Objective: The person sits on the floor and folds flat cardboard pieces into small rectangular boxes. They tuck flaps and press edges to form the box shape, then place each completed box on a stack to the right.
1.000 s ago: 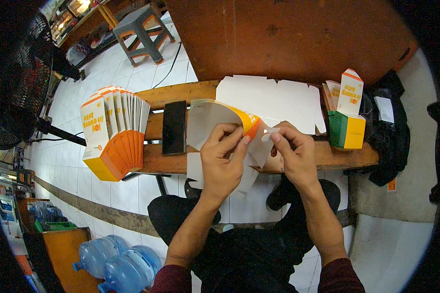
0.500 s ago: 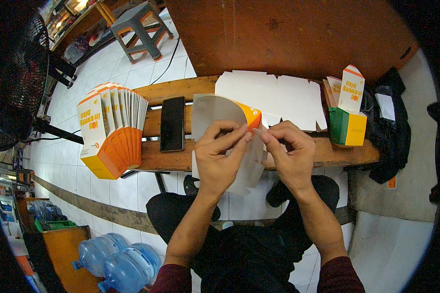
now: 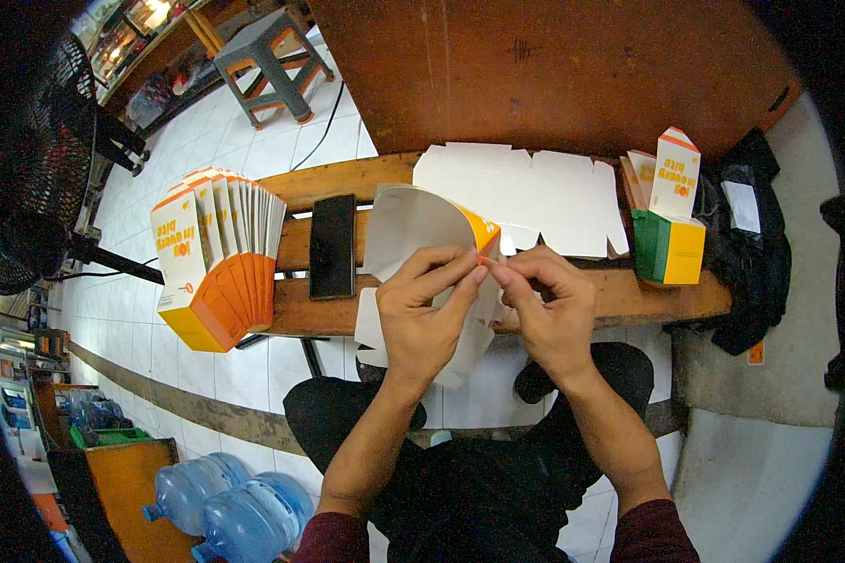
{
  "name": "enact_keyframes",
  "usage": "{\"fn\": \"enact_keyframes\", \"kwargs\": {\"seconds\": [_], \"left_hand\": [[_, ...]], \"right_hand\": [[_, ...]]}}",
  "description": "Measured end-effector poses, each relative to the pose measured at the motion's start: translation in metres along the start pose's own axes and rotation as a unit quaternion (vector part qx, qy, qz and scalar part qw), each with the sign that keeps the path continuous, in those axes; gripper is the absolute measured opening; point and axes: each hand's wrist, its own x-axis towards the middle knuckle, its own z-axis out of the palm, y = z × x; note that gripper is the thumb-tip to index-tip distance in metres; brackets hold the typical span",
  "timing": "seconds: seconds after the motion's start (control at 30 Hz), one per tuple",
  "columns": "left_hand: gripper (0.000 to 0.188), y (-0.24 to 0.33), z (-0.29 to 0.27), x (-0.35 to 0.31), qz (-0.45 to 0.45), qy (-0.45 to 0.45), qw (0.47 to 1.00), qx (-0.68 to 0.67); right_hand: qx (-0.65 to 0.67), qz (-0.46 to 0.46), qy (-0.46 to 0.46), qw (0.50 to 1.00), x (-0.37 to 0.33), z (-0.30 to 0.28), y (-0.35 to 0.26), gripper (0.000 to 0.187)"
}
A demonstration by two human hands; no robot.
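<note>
A cardboard food box [image 3: 407,225], bent into a curve with its plain grey-white inside showing and a yellow-orange printed edge, is held over the bench. My left hand [image 3: 429,305] pinches its edge between thumb and fingers. Close beside it, my right hand [image 3: 548,298] pinches the same box at a small flap or tab, the fingertips of both hands nearly meeting. The exact fold between them is hidden by the fingers. Behind the hands, flat white cardboard blanks [image 3: 521,197] lie on the wooden bench [image 3: 620,296].
To the left stands a fanned row of nested folded boxes [image 3: 218,258] beside a black phone [image 3: 332,246]. Green-and-yellow boxes [image 3: 668,246] stand at the right, near a dark bag [image 3: 759,253]. A fan [image 3: 42,159], a grey stool [image 3: 268,61] and blue water jugs [image 3: 253,516] surround the bench.
My right hand has shifted slightly left, closer to my left hand. The lower part of the held cardboard has moved a little, and the whole view has shifted slightly.
</note>
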Motion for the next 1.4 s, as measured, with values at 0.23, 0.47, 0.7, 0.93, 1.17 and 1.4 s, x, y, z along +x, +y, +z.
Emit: {"fn": "enact_keyframes", "kwargs": {"seconds": [0.23, 0.47, 0.7, 0.93, 1.17, 1.4], "left_hand": [[0.022, -0.004, -0.006, 0.006, -0.044, -0.063, 0.991, -0.108], [0.024, -0.005, -0.018, 0.006, -0.085, -0.100, 0.986, -0.107], [0.022, -0.004, -0.019, 0.007, -0.044, -0.122, 0.990, -0.047], [0.022, -0.002, -0.011, 0.007, -0.036, -0.099, 0.992, -0.065], [0.025, 0.001, 0.003, 0.002, -0.059, -0.067, 0.988, -0.124], [0.025, 0.009, 0.000, 0.005, -0.013, -0.046, 0.998, -0.049]], "right_hand": [[0.046, 0.090, -0.017, 0.995, 0.001, -0.007, -0.002, 0.010], [0.026, 0.041, -0.042, 0.998, 0.001, -0.009, -0.002, 0.009], [-0.038, -0.028, -0.053, 0.997, 0.003, -0.015, -0.004, 0.009], [-0.015, -0.007, -0.030, 0.999, -0.001, -0.011, -0.005, 0.006], [-0.075, -0.099, 0.026, 0.992, -0.012, 0.001, 0.001, 0.016], [-0.096, -0.151, 0.003, 0.984, -0.014, 0.000, 0.001, 0.019]]}}
